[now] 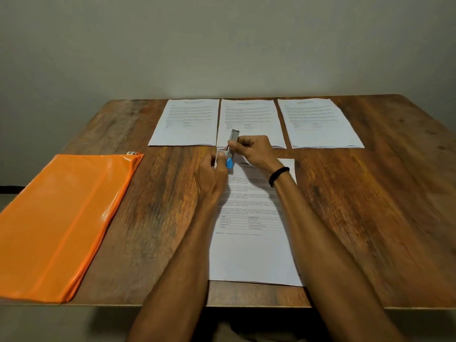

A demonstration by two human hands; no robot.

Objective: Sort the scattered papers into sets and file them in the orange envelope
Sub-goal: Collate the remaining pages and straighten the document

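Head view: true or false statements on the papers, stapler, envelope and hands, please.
1. Three paper sets lie in a row at the table's far edge. True.
2. The orange envelope lies right of the papers. False: it lies at the left.
3. The right hand grips the stapler. True.
4. The left hand rests on the envelope. False: it holds the near sheet's top left corner.

A brown wooden table, its grain streaked dark and light, is set against a plain grey-green wall. A small grey stapler with a blue end is held tilted above the table's middle.
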